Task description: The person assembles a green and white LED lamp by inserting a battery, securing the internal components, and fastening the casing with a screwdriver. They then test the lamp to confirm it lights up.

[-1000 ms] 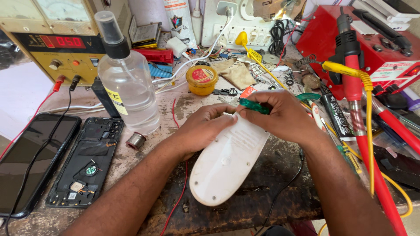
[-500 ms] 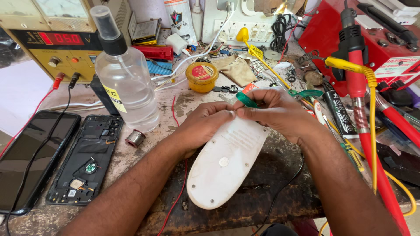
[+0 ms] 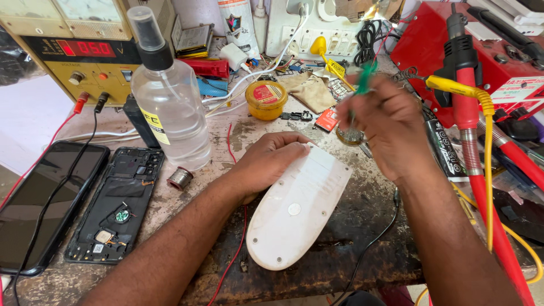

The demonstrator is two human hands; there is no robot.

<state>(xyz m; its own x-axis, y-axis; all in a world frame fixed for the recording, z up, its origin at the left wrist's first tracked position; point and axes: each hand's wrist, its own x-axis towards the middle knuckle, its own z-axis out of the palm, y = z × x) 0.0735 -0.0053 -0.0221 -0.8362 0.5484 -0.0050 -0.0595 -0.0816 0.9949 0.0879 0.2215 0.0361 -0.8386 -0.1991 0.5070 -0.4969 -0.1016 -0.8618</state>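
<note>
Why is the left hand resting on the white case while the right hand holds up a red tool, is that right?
Not quite. The head view shows the tool in the right hand is green, not red. The rest holds: the left hand rests on the white case while the right hand holds the tool up.

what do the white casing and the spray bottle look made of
White casing: looks like matte moulded plastic, judging by its smooth rounded shell with a ribbed end and a round recess. The left hand rests on it.
Spray bottle: clear, glossy, likely plastic; liquid shows through it. Its nozzle looks like black plastic.
</note>
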